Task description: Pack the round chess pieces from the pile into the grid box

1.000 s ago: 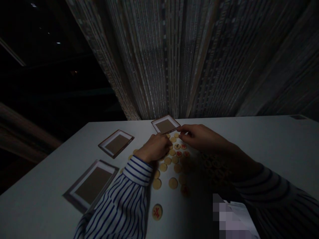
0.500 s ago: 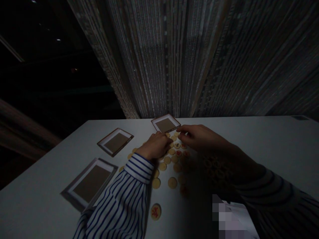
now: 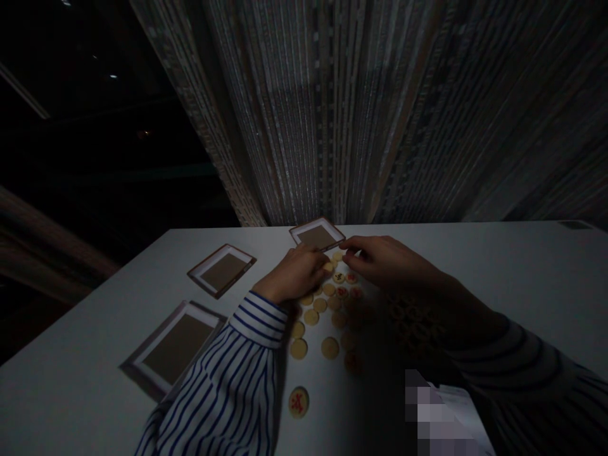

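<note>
My left hand (image 3: pixel 298 272) reaches over a spread of round wooden Chinese chess pieces (image 3: pixel 311 317), back of the hand up. A plain-faced Chinese chess piece (image 3: pixel 329 268) shows between its thumb and forefinger, which are closed around it. My right hand (image 3: pixel 382 258) hovers at the far right side of the spread, forefinger and thumb apart with nothing visible between them; its other fingers are hidden. Another Chinese chess piece (image 3: pixel 337 256) lies just left of its fingertips. Some pieces show red or black characters, others plain faces.
Three shallow framed trays stand left and behind: a near tray (image 3: pixel 133 366), a middle tray (image 3: pixel 217 294) and a far tray (image 3: pixel 293 232). A lone red-marked piece (image 3: pixel 299 402) lies near the front. Ring-shaped pieces (image 3: pixel 411 316) sit in shadow under my right forearm. A string curtain (image 3: pixel 304 126) hangs behind the white table (image 3: pixel 475 253).
My left hand and sleeve have shifted slightly left and up, now covering pieces that showed to their left. A piece now shows in its fingertips. My right hand has barely moved.
</note>
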### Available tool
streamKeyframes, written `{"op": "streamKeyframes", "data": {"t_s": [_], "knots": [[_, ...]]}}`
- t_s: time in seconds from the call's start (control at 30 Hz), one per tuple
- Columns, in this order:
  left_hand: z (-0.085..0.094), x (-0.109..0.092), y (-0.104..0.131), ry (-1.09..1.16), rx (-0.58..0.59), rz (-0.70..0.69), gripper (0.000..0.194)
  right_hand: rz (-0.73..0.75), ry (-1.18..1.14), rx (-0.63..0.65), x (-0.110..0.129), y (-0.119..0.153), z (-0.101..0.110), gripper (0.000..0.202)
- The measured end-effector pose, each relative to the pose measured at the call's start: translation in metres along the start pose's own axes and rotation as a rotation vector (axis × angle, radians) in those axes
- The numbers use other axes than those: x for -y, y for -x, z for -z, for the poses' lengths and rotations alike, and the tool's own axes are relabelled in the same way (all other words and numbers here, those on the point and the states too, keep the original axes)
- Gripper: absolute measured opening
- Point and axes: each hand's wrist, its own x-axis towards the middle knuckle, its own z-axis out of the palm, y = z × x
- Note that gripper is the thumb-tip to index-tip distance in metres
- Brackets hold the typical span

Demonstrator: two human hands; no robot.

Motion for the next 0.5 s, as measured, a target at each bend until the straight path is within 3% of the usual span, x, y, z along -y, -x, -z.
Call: {"op": "streamKeyframes", "data": {"t_s": [0.2, 0.5], "knots": [[0.0094, 0.0024, 0.0019, 0.436, -0.024, 0.066, 0.024, 0.004, 0.011, -0.017, 0.0003, 0.0001, 0.0006, 0.035], [0.0091, 0.0036, -0.0019, 0.896, -0.113, 0.247, 0.025, -0.021, -0.009, -0.033, 0.0010, -0.0002, 0.0013, 0.034]]}}
